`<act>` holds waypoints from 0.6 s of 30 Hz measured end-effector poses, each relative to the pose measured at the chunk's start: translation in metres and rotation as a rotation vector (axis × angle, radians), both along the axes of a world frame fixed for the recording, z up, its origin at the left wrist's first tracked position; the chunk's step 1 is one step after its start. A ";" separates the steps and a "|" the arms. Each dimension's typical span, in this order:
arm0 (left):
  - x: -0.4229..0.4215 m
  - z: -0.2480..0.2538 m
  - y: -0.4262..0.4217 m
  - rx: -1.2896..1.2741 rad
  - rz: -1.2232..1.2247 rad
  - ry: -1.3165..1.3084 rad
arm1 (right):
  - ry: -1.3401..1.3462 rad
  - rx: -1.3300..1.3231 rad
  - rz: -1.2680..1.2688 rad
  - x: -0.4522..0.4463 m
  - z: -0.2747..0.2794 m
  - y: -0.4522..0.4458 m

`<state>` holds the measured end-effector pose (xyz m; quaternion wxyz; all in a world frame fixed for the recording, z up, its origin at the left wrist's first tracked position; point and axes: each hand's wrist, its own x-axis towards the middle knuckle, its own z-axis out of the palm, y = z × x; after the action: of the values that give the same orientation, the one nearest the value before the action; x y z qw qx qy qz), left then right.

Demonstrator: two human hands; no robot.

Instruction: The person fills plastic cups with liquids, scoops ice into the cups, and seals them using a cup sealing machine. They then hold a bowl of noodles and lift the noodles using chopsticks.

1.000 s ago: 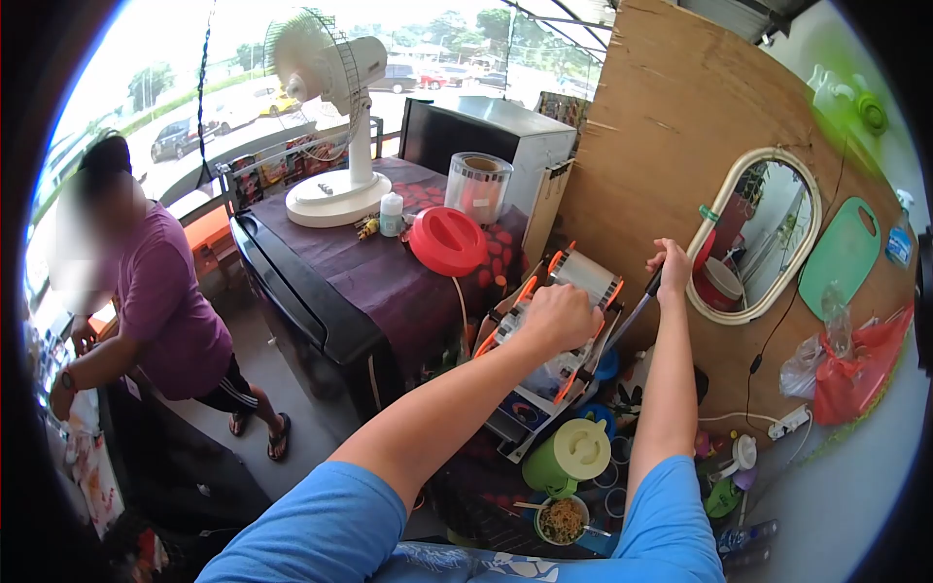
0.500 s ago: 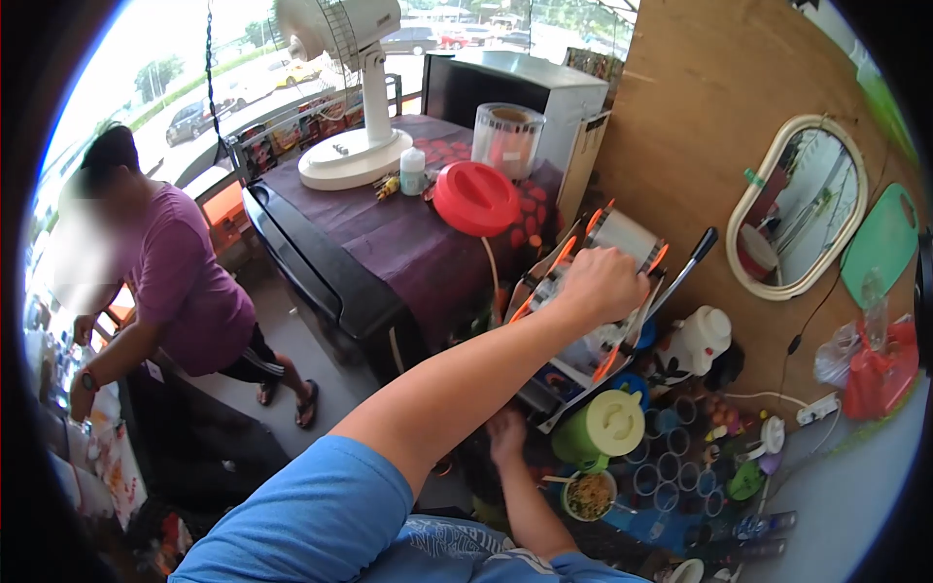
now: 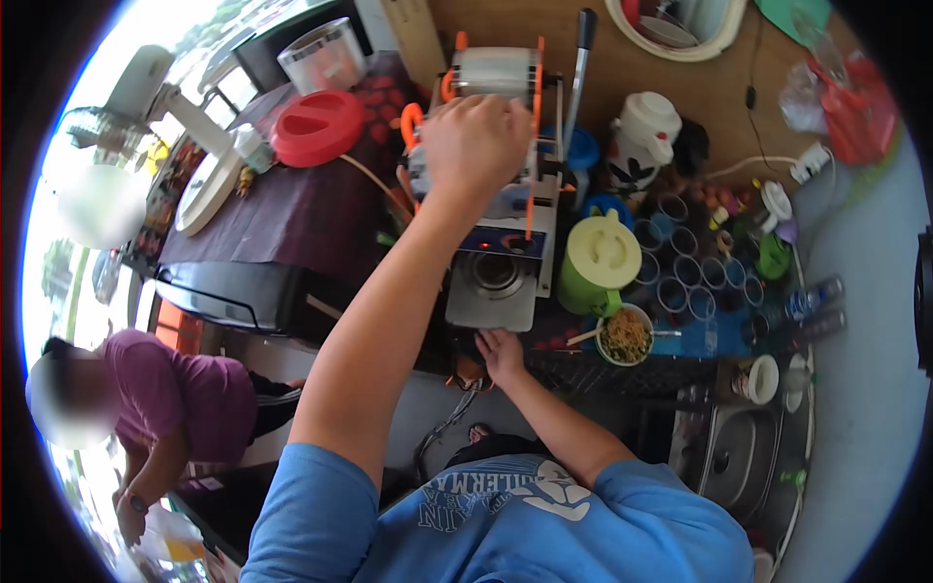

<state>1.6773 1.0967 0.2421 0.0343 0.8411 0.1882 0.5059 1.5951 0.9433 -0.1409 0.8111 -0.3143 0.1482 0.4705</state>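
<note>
A machine with a clear film roll (image 3: 494, 73) and orange parts stands against the wooden wall. My left hand (image 3: 476, 141) rests on its top just below the roll, fingers curled; what they hold, if anything, is hidden. Upright at the machine's right side is its black-handled lever (image 3: 580, 78). Lower down, a metal plate (image 3: 492, 309) with a round opening sticks out at the front. My right hand (image 3: 500, 352) is at the plate's front edge, palm up with fingers apart, holding nothing.
Right of the machine are a green jug (image 3: 598, 262), a bowl of noodles (image 3: 625, 337), several clear cups (image 3: 686, 270) and a white flask (image 3: 645, 131). A red lid (image 3: 318, 128) lies on the dark cloth at left. Another person (image 3: 185, 389) bends at lower left; a sink (image 3: 743, 452) is lower right.
The view has swung down and right. My right hand has left the lever and come down to the machine's front. My left hand has stayed on the machine's top.
</note>
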 end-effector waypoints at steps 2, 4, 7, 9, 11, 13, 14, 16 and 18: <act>-0.015 -0.007 -0.003 0.192 -0.140 -0.218 | 0.048 -0.025 0.008 -0.020 0.006 -0.020; -0.054 -0.026 -0.018 0.345 -0.234 -0.324 | 0.020 -0.046 0.039 -0.029 0.009 -0.032; -0.112 -0.126 -0.048 0.000 -0.337 -0.123 | -0.020 -0.043 0.091 -0.035 -0.002 -0.043; -0.111 -0.206 -0.049 -0.334 -0.188 0.313 | -0.092 -0.038 0.156 -0.039 -0.008 -0.045; -0.112 -0.257 -0.049 -0.323 -0.147 0.434 | -0.096 -0.021 0.146 -0.049 -0.025 -0.047; -0.107 -0.274 -0.053 -0.317 -0.131 0.546 | -0.108 -0.022 0.116 -0.052 -0.029 -0.052; -0.104 -0.278 -0.051 -0.353 -0.096 0.627 | -0.046 0.003 0.095 -0.054 -0.023 -0.052; -0.094 -0.278 -0.047 -0.446 -0.012 0.777 | -0.001 -0.019 0.097 -0.050 -0.014 -0.051; -0.100 -0.273 -0.049 -0.384 -0.063 0.705 | 0.014 -0.026 0.114 -0.048 -0.007 -0.056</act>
<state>1.5774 1.0481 -0.0307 0.1394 0.9468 0.2537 0.1406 1.5474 0.8868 -0.1479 0.7779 -0.3295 0.1417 0.5160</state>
